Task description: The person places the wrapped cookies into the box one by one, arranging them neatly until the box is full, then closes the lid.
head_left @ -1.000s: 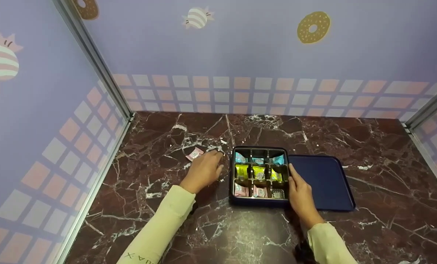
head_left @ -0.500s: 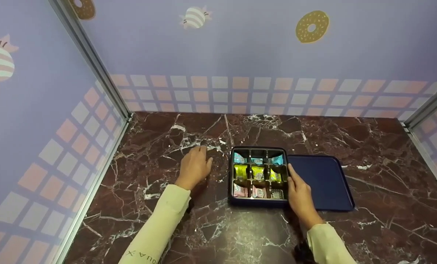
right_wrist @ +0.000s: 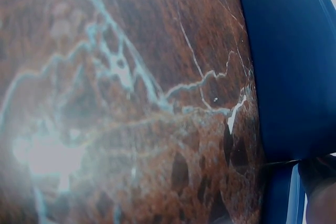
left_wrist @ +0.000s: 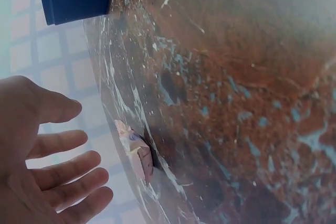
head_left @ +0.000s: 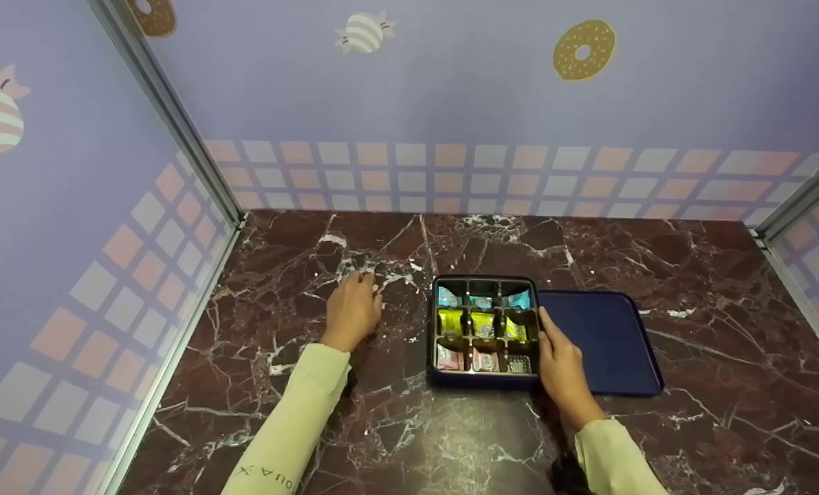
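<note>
My left hand (head_left: 353, 308) reaches low over the marble tabletop, left of a dark blue box (head_left: 485, 381). Its fingers are spread and relaxed in the left wrist view, holding nothing. Just beyond the fingertips lies a small pink wrapped sweet (left_wrist: 137, 153), which the hand hides in the head view. My right hand (head_left: 564, 368) rests along the box's right side with straight fingers. The box has a divided tray: blue packets (head_left: 518, 298) in the far row, yellow ones (head_left: 484, 325) in the middle, pink ones (head_left: 485, 359) in the near row. The near right compartment shows a grey patterned bottom.
A dark blue lid (head_left: 605, 344) lies to the right of the box, against or partly under its edge. Purple printed wall panels (head_left: 450, 89) enclose the tabletop (head_left: 395, 426) at the back and sides, with a metal corner post (head_left: 168, 110) at left.
My left hand has moved left, away from the box, to where the pink sweet lay in view a second ago. The right hand has stayed on the box's side.
</note>
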`<state>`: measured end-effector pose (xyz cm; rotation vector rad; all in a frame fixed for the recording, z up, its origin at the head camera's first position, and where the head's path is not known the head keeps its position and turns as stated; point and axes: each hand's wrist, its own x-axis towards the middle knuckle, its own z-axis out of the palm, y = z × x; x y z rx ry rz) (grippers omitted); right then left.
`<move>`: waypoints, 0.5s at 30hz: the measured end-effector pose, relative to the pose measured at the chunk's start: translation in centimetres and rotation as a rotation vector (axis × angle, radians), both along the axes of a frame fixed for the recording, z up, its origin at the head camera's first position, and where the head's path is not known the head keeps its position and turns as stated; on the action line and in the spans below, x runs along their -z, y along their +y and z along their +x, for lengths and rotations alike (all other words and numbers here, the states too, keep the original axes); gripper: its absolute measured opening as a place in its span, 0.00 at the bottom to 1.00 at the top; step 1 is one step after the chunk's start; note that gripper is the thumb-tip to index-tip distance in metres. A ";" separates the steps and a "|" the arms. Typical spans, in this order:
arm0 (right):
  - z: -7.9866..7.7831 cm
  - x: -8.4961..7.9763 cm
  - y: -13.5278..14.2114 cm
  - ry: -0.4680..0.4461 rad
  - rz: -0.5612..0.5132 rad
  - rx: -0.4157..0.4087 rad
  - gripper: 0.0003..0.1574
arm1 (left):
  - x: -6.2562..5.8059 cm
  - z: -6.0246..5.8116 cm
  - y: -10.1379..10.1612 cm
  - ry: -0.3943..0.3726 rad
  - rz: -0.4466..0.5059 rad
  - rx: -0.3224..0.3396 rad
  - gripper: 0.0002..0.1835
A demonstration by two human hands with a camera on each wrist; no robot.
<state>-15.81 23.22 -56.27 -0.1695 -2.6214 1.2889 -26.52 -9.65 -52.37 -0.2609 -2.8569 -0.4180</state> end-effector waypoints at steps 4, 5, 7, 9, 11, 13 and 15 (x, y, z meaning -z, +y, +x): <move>0.0 -0.1 0.0 -0.005 -0.009 -0.001 0.30 | 0.3 -0.2 -0.3 -0.023 -0.008 -0.009 0.14; 0.0 -0.1 0.0 -0.007 -0.010 0.000 0.30 | 0.4 -0.2 -0.3 -0.026 -0.015 -0.012 0.14; 0.0 -0.1 0.0 -0.009 -0.010 -0.001 0.30 | 0.5 -0.3 -0.5 -0.034 -0.024 -0.016 0.15; 0.0 0.0 0.0 -0.006 -0.009 0.000 0.30 | 0.6 -0.3 -0.6 -0.044 -0.030 -0.019 0.16; 0.0 0.0 0.0 -0.002 -0.008 0.001 0.30 | 0.8 -0.3 -0.7 -0.052 -0.030 -0.021 0.16; 0.0 0.1 0.0 0.004 -0.005 0.001 0.30 | 0.9 -0.3 -0.8 -0.060 -0.026 -0.022 0.16; -0.1 0.1 0.0 0.009 -0.002 0.002 0.29 | 1.1 -0.3 -0.8 -0.062 -0.022 -0.023 0.15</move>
